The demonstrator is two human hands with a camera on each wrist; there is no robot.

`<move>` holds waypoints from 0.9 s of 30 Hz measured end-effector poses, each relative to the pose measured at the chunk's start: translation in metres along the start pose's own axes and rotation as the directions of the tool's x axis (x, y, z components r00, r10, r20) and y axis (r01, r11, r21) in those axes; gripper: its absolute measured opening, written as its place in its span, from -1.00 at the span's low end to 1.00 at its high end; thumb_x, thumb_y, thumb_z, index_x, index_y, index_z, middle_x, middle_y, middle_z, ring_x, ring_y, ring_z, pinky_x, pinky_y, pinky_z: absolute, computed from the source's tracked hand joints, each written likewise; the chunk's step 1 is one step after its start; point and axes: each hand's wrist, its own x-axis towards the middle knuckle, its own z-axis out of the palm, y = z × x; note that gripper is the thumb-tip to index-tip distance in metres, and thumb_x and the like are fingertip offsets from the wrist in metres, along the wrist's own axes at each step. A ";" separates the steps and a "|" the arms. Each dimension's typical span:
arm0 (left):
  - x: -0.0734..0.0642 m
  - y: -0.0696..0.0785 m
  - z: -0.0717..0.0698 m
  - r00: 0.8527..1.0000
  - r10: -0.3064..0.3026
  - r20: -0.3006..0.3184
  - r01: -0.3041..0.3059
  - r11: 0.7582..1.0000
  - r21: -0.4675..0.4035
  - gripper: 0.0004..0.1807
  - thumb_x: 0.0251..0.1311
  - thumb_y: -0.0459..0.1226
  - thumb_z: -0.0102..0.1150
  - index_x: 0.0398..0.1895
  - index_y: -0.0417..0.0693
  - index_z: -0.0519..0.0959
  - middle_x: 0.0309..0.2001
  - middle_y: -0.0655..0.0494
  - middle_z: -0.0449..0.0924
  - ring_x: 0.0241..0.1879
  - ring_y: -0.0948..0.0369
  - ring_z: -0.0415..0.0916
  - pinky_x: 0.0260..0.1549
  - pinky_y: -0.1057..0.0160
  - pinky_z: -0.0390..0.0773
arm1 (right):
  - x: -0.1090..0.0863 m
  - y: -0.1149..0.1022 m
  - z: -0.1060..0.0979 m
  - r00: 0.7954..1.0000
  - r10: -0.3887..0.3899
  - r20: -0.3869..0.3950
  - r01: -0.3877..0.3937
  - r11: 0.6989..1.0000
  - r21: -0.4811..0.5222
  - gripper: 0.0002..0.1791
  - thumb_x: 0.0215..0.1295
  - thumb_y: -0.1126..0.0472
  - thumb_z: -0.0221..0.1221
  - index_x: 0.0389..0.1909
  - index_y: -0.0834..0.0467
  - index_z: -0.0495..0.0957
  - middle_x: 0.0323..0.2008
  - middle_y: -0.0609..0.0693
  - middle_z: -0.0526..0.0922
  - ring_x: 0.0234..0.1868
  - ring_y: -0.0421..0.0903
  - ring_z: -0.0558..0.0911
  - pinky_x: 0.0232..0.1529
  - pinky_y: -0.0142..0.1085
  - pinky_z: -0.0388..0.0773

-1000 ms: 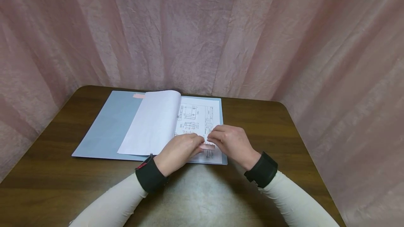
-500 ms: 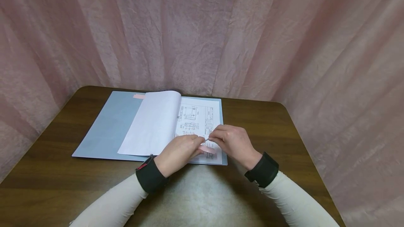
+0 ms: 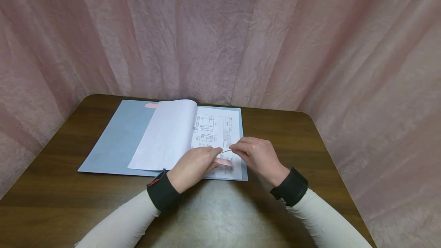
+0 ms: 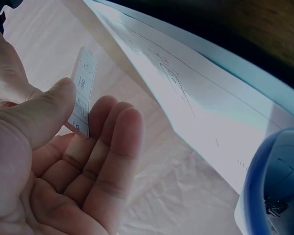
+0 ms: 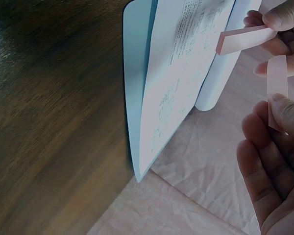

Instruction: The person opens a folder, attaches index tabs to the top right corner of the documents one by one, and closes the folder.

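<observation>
My left hand (image 3: 196, 165) holds a small pad of pink sticky flags (image 5: 245, 40) between thumb and fingers. Its printed back (image 4: 83, 93) shows in the left wrist view. A single pink flag strip (image 5: 277, 78) is pinched by thumb and fingers of my right hand (image 3: 258, 158); in the head view it appears edge-on as a thin line between the hands. Both hands are over a printed drawing sheet (image 3: 208, 125) in a light blue folder (image 3: 113, 137). The left hand partly covers the sheet's lower left.
A white sheet (image 3: 169, 133) is turned over to the left, its bend curled up; a dark metal piece (image 4: 275, 206) shows inside the curl. Another pink strip (image 3: 151, 105) lies at the folder's top. The brown wooden table (image 3: 282, 133) is backed by pink curtains (image 3: 206, 41).
My right hand has drawn slightly to the right, away from the left hand. A thin strip now spans the gap between them. The left hand stays nearly still with the pad.
</observation>
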 end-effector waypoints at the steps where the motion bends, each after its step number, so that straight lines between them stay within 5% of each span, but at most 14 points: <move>1: 0.000 0.000 0.000 1.000 -0.006 0.004 0.006 1.000 0.000 -0.51 0.31 -0.16 0.61 0.18 -0.22 0.70 -0.21 0.06 0.79 -0.31 0.21 0.66 -0.22 0.16 0.69 | 0.000 0.000 0.000 1.000 -0.001 0.001 0.001 1.000 -0.002 -0.67 0.21 0.33 0.63 -0.01 0.03 0.90 -0.18 -0.14 0.85 -0.19 -0.22 0.77 -0.16 -0.27 0.73; 10: -0.004 0.000 -0.004 0.999 -0.050 0.010 0.050 0.999 0.021 -0.50 0.33 -0.19 0.60 0.23 -0.24 0.68 -0.10 -0.02 0.82 -0.19 0.13 0.75 -0.11 0.09 0.74 | -0.004 0.003 0.001 1.000 0.011 -0.004 -0.011 1.000 -0.021 -0.69 0.21 0.33 0.64 -0.04 0.03 0.90 -0.24 -0.15 0.82 -0.32 -0.24 0.69 -0.29 -0.31 0.67; 19: -0.009 -0.002 -0.005 0.999 -0.040 -0.015 0.041 0.998 0.042 -0.79 0.34 -0.21 0.59 -0.20 -0.06 0.70 -0.35 0.15 0.67 -0.38 0.22 0.57 -0.30 0.17 0.62 | -0.009 0.005 0.001 1.000 0.029 -0.010 -0.030 0.999 -0.041 -0.78 0.28 0.28 0.61 -0.09 0.02 0.89 -0.30 -0.17 0.77 -0.40 -0.25 0.57 -0.39 -0.34 0.55; 27: -0.016 0.001 -0.007 1.000 -0.027 0.008 0.026 0.998 0.049 -0.77 0.29 -0.24 0.64 -0.23 -0.03 0.68 -0.38 0.19 0.63 -0.42 0.24 0.47 -0.34 0.22 0.56 | -0.010 0.004 0.001 0.998 0.064 0.000 -0.064 0.997 -0.033 -0.75 0.24 0.29 0.63 -0.08 0.04 0.88 -0.26 -0.14 0.81 -0.37 -0.22 0.62 -0.34 -0.32 0.62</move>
